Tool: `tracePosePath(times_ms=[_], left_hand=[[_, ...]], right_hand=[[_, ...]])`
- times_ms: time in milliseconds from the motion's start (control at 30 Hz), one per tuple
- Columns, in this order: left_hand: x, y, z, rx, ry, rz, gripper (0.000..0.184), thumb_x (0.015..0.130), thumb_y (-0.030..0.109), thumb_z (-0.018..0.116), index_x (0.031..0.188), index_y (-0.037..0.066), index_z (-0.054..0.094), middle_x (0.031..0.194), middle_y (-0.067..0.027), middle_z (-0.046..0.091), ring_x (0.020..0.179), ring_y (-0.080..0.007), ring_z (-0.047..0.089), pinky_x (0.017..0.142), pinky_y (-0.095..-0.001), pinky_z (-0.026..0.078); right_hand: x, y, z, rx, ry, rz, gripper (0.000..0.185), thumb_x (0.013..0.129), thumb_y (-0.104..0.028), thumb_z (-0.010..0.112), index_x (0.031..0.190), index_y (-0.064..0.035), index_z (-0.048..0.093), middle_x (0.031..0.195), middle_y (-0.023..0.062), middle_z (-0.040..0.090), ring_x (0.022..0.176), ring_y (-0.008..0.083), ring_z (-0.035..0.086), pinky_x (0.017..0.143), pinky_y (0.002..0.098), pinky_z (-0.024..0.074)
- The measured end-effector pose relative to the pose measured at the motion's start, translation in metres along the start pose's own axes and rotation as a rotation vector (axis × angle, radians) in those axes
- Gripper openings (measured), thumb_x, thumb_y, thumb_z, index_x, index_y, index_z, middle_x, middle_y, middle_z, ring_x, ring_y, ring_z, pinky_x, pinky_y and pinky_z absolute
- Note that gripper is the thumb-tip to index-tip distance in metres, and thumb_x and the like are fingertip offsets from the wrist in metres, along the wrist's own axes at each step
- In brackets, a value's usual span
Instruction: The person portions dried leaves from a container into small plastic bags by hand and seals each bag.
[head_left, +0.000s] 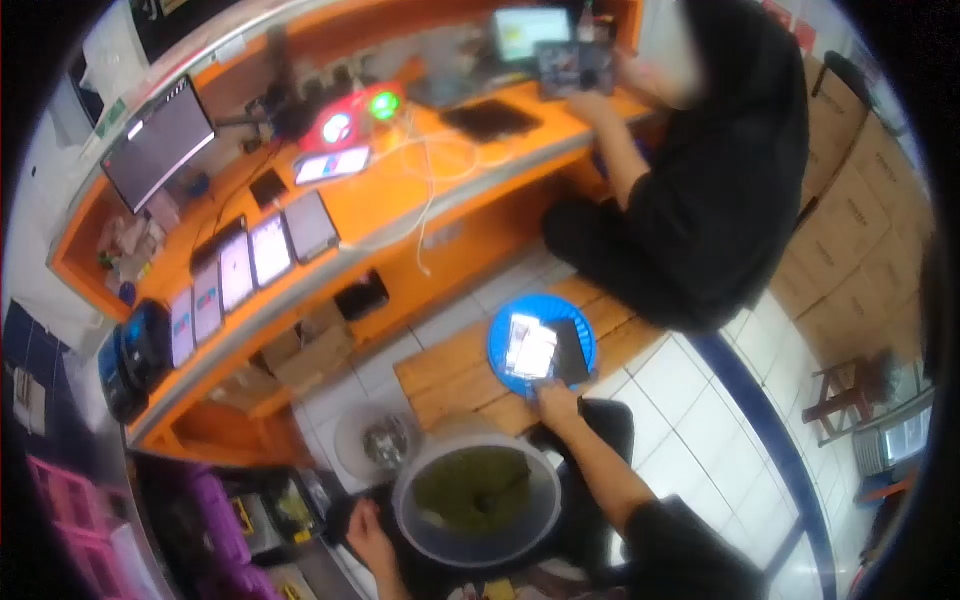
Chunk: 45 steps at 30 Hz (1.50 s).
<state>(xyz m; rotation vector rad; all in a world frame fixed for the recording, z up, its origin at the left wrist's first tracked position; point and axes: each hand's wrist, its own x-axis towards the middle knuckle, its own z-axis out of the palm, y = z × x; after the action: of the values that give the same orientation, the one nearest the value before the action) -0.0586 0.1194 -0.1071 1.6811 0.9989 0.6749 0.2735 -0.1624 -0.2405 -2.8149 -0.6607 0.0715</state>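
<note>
My right hand [556,406] reaches forward and grips the near rim of a round blue plastic basket [497,338] that rests on a wooden bench. Inside the basket lie white phone-like items [530,347] and a flat black one [571,350]; blur hides their details. My left hand [369,535] is low, left of a translucent plastic tub [555,500], its fingers loosely stretched and nothing visible in them. Dark green contents [470,490] fill the tub's bottom, and I cannot make out what they are.
An orange counter [390,205] carries a row of phones and tablets [270,250], cables and a monitor [160,145]. A person in black [700,190] sits at the right holding a dark device [574,70]. Cardboard boxes [845,220] stack behind. A whitish container [355,440] stands beside the tub.
</note>
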Motion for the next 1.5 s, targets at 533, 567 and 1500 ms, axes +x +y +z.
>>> tracePosePath(times_ms=[533, 567, 1500], left_hand=[[-0.025, 0.147, 0.039, -0.109, -0.233, 0.093, 0.03, 0.102, 0.019, 0.055, 0.114, -0.007, 0.064, 0.095, -0.0132, 0.069, 0.077, -0.0169, 0.065, 0.073, -0.0295, 0.053], [-0.031, 0.162, 0.054, -0.194, -0.349, 0.029, 0.032, 0.103, 0.02, 0.053, 0.114, -0.007, 0.064, 0.097, -0.0141, 0.069, 0.082, -0.0184, 0.066, 0.077, -0.0308, 0.053], [-0.044, 0.122, 0.042, 0.121, -0.824, 0.16, 0.016, 0.082, 0.016, 0.08, 0.079, 0.001, 0.074, 0.082, -0.0065, 0.064, 0.075, -0.0135, 0.06, 0.066, -0.0268, 0.045]], right_hand=[[-0.054, -0.076, -0.163, 0.585, 0.62, -0.003, 0.014, 0.081, -0.02, 0.075, 0.078, -0.0087, 0.066, 0.082, 0.0092, 0.066, 0.079, 0.0316, 0.061, 0.07, 0.043, 0.0483], [-0.07, -0.091, -0.18, 0.639, 0.651, -0.137, 0.014, 0.08, -0.019, 0.076, 0.078, -0.0085, 0.066, 0.08, 0.0081, 0.065, 0.078, 0.0314, 0.061, 0.07, 0.0432, 0.0473], [-0.133, -0.135, -0.204, 1.375, -0.474, -0.054, 0.037, 0.089, 0.0, 0.07, 0.123, -0.0033, 0.057, 0.096, 0.0085, 0.073, 0.083, 0.0109, 0.065, 0.075, 0.0254, 0.0534]])
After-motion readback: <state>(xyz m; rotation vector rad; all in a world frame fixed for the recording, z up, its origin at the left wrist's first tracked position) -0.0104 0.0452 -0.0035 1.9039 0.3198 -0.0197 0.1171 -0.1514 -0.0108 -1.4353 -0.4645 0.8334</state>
